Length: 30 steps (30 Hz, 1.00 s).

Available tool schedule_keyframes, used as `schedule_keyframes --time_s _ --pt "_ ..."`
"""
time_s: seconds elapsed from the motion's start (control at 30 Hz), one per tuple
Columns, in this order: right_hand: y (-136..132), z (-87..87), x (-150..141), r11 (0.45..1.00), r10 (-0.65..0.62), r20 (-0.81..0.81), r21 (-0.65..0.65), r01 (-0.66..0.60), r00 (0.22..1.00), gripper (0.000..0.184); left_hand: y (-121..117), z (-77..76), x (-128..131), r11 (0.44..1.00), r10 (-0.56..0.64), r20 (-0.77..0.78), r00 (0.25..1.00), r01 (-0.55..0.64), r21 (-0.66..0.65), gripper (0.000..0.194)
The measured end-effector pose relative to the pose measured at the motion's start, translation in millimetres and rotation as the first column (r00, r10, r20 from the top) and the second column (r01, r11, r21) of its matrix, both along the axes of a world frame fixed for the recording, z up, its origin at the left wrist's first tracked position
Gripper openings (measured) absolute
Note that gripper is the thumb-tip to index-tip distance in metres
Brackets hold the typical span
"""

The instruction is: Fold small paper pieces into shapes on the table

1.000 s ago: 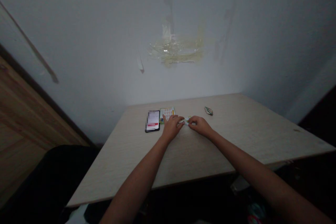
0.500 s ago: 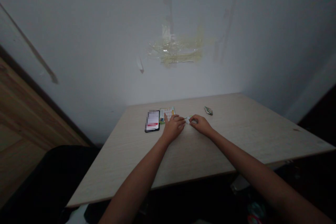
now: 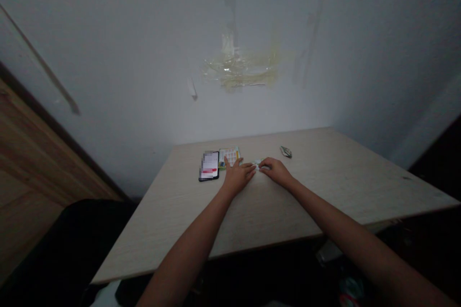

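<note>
Left hand flattened; paper piece between it, right hand.

The left arm and right arm are bare along all that shows, slim, each narrowing evenly to a slender wrist. The left hand and right hand are bare too, with slim fingers; nails are too small to tell.

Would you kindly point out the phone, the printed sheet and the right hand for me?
Phone [image 3: 212, 164]: head view, middle of its screen.
Printed sheet [image 3: 231, 154]: head view, uncovered printed face.
Right hand [image 3: 275, 171]: head view, back of the hand.
</note>
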State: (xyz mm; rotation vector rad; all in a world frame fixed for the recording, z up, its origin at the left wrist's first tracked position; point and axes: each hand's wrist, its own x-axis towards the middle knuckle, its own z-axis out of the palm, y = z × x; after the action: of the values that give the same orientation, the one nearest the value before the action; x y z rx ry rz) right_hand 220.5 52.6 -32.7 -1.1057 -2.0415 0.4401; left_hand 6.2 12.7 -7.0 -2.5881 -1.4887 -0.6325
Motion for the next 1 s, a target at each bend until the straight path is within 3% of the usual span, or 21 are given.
schedule_keyframes --time_s 0.43,0.7,1.0 --pt "-1.5 4.1 2.6 0.995 0.066 0.089 0.062 -0.072 0.994 0.015 -0.6 0.6 1.0 0.999 0.016 -0.009 1.000 -0.016 -0.034 0.032" --pt "-3.6 9.5 4.7 0.996 0.016 0.235 0.081 -0.036 0.972 0.024 1.3 -0.3 1.5 0.999 -0.019 -0.019 1.000 0.019 -0.028 0.034" --pt "-6.1 9.3 6.9 0.994 0.027 0.230 0.099 -0.051 0.973 0.025 -1.4 -0.4 2.6 0.997 -0.076 -0.048 0.996 0.076 -0.015 0.036"
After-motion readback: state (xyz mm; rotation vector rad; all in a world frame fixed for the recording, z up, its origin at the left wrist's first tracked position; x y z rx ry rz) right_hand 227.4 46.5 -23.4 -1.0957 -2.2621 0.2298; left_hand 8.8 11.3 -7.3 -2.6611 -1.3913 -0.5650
